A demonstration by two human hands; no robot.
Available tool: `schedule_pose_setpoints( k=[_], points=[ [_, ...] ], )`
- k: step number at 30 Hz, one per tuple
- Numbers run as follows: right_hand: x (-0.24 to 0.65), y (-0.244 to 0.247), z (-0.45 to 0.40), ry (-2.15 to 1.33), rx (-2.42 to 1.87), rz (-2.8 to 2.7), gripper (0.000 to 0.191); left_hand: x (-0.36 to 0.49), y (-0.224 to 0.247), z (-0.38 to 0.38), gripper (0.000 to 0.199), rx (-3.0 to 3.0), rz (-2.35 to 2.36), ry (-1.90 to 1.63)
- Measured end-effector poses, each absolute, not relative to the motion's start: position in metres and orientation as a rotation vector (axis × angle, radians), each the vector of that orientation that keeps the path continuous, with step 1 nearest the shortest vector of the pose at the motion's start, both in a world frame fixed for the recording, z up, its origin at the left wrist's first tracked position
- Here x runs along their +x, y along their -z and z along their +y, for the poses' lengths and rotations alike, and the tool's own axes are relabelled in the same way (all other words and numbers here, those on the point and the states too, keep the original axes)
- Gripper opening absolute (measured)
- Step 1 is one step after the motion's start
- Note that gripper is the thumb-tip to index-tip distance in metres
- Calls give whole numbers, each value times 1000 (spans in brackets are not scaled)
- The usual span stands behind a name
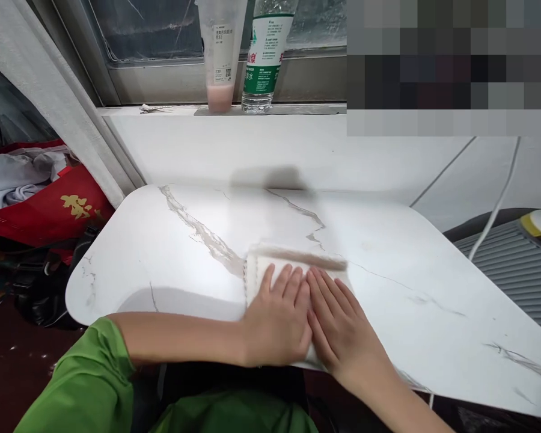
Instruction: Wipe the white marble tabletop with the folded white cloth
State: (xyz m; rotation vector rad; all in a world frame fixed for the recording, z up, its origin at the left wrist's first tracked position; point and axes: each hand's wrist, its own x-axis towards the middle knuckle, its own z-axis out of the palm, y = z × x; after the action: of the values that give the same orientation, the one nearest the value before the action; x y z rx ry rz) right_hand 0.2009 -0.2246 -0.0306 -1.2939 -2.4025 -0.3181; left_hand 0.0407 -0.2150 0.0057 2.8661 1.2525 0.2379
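Note:
A folded white cloth [253,270] with a stitched left edge lies flat near the front edge of the marble-patterned white table [379,240]. On top of it, my left hand [279,322] rests palm down, its fingers stretched out and pointing away from me. Right beside it my right hand [342,325] also presses flat on the cloth, fingers extended and close together. The two hands touch near the thumbs. Part of the cloth is hidden under the palms.
On the window ledge stand a plastic cup [220,96] with some pink liquid and a water bottle [265,60] with a green-and-white label. A red bag [45,210] with white fabric sits left of the table. A white cable [496,210] hangs at the right by a grey ridged surface [500,258].

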Motion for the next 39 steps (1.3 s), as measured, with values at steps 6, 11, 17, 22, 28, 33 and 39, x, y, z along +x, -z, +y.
schedule_pose_setpoints(
  k=[6, 11, 17, 22, 28, 33, 39],
  points=[
    [221, 28, -233, 258, -1338, -2381, 63, 59, -7, -215, 59, 2857, 1135, -163],
    [249, 39, -136, 279, -1442, -2364, 53, 90, 4, -123, 55, 2798, 1200, -245],
    [264, 38, -10, 254, -1562, -2334, 51, 116, 7, -8, 49, 2688, 1331, -312],
    [260, 34, 20, 237, -1567, -2303, 51, 119, 9, 19, 46, 2652, 1436, -406],
    [265, 39, -22, 231, -1576, -2325, 53, 122, 15, -28, 52, 2692, 1518, -379],
    [276, 38, -122, 179, -1482, -2362, 55, 123, 10, -119, 55, 2764, 1405, -262],
    [307, 36, -238, 104, -1536, -2309, 61, 139, 2, -206, 57, 2969, 1066, -333]
  ],
)
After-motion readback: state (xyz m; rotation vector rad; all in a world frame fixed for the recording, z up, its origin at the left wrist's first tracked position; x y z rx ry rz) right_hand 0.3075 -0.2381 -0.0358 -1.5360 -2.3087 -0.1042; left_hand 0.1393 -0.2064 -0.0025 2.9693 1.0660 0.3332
